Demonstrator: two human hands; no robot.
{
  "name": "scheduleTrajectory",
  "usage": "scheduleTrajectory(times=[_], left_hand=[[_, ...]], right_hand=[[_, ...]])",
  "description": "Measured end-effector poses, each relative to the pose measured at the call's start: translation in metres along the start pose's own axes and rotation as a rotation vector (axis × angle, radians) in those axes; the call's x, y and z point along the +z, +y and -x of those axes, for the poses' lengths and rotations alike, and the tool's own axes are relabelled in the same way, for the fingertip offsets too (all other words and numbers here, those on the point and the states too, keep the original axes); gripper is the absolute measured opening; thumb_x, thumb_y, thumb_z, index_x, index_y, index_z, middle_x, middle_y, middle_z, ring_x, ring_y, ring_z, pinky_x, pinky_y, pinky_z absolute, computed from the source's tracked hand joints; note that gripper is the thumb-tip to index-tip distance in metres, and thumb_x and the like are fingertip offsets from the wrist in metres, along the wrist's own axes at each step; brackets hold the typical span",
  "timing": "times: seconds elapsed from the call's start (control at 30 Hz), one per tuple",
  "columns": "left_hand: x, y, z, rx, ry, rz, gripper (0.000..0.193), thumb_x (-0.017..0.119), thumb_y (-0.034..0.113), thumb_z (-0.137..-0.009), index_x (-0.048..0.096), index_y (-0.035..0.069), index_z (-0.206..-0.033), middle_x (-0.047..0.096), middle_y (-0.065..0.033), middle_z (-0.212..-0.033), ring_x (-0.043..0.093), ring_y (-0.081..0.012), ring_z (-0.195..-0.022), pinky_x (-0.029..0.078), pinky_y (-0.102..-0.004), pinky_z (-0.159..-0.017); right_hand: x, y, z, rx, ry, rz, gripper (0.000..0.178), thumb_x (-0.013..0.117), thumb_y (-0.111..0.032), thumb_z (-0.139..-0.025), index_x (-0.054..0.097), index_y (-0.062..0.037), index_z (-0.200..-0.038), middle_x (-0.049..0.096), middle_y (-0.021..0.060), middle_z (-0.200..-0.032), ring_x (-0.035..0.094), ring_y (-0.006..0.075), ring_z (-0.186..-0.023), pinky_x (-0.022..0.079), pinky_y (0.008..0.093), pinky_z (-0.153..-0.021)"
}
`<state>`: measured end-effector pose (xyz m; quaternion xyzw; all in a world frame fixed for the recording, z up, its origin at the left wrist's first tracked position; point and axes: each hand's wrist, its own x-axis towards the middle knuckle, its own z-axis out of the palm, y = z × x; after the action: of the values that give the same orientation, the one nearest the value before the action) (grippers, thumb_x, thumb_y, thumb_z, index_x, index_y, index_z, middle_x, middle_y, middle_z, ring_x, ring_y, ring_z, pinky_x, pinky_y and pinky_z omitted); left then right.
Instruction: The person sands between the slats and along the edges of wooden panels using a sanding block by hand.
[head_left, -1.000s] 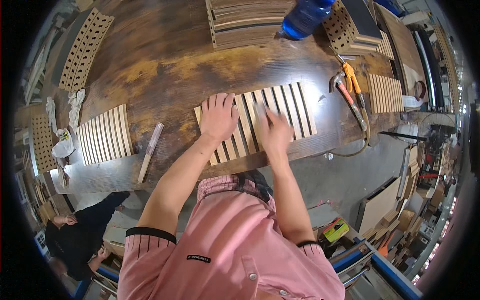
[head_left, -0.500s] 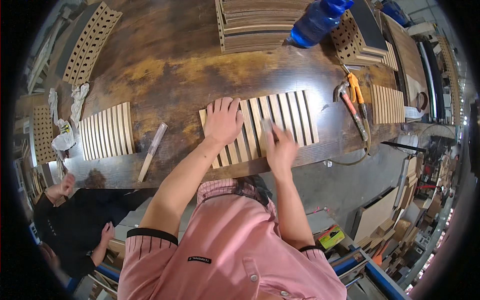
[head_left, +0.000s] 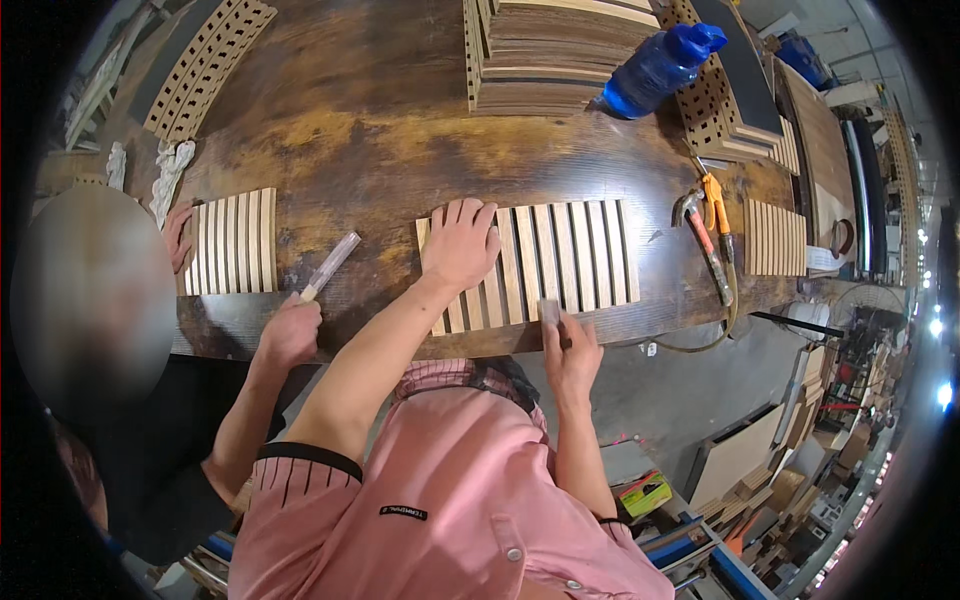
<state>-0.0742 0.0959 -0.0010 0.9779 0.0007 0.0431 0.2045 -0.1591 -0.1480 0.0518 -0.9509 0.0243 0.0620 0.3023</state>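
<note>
A pale wooden slatted panel [head_left: 565,255] with dark grooves lies on the brown table in front of me. My left hand [head_left: 462,245] rests flat on its left part, fingers stretched toward the far edge. Close to the panel's near edge, my right hand [head_left: 573,350] is closed around a flat, stick-like tool [head_left: 549,311]. Motion blurs this tool, and most of it is hidden in my fingers, so I cannot tell its exact kind.
At left, a co-worker's hand [head_left: 292,328] grips a flat stick tool [head_left: 332,264] beside another slatted panel [head_left: 235,242]. Stacked boards [head_left: 540,85], a blue bottle [head_left: 660,72] and more panels stand behind. A hammer [head_left: 705,245] and orange air gun [head_left: 715,200] lie right.
My right hand has drawn its tool from mid-panel to the near edge. The co-worker has leaned in, taken up the stick tool from the table and put a hand on the left panel.
</note>
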Motion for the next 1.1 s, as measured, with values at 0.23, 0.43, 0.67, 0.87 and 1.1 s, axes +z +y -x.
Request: scheduleTrajectory(times=[0.23, 0.43, 0.67, 0.87, 1.1], left_hand=[[0.005, -0.002, 0.000, 0.000, -0.002, -0.027, 0.042, 0.055, 0.025, -0.102, 0.059, 0.006, -0.139, 0.059, -0.0130, -0.130, 0.051, -0.0328, -0.128, 0.038, -0.0509, -0.111], [0.003, -0.005, 0.001, -0.060, 0.016, -0.024, 0.043, 0.053, 0.026, -0.104, 0.057, 0.008, -0.143, 0.059, -0.0133, -0.131, 0.052, -0.0319, -0.130, 0.037, -0.0519, -0.112], [0.001, 0.004, -0.005, -0.086, -0.040, -0.052, 0.032, 0.057, 0.021, -0.099, 0.064, 0.007, -0.127, 0.063, -0.0153, -0.122, 0.058, -0.0315, -0.115, 0.044, -0.0497, -0.099], [-0.004, 0.006, 0.004, -0.063, 0.074, -0.070, 0.033, 0.063, 0.022, -0.096, 0.066, 0.008, -0.126, 0.061, -0.0113, -0.116, 0.056, -0.0296, -0.113, 0.042, -0.0438, -0.097], [-0.003, -0.002, 0.004, -0.075, 0.095, -0.034, 0.034, 0.061, 0.022, -0.098, 0.065, 0.008, -0.128, 0.061, -0.0102, -0.117, 0.056, -0.0284, -0.114, 0.042, -0.0443, -0.098]], right_hand=[[-0.004, -0.022, -0.011, -0.117, 0.132, -0.152, 0.036, 0.079, -0.022, -0.091, 0.077, -0.0117, -0.126, 0.067, 0.0128, -0.089, 0.066, 0.0314, -0.077, 0.051, 0.0444, -0.076], [0.054, -0.041, -0.034, -0.253, 0.131, -0.045, 0.031, 0.080, -0.021, -0.086, 0.080, -0.0156, -0.117, 0.061, 0.0130, -0.082, 0.063, 0.0368, -0.077, 0.050, 0.0499, -0.071], [0.054, -0.023, -0.023, -0.401, 0.199, -0.047, 0.031, 0.083, -0.013, -0.085, 0.082, -0.0076, -0.115, 0.061, 0.0141, -0.078, 0.060, 0.0334, -0.071, 0.049, 0.0461, -0.067], [0.080, -0.067, -0.104, -0.358, 0.216, -0.109, 0.032, 0.082, -0.017, -0.087, 0.081, -0.0058, -0.118, 0.061, 0.0153, -0.080, 0.062, 0.0327, -0.070, 0.051, 0.0439, -0.068], [0.062, -0.052, -0.061, -0.345, 0.133, -0.051, 0.037, 0.083, -0.015, -0.087, 0.080, -0.0084, -0.123, 0.058, 0.0140, -0.075, 0.059, 0.0295, -0.064, 0.050, 0.0425, -0.062]])
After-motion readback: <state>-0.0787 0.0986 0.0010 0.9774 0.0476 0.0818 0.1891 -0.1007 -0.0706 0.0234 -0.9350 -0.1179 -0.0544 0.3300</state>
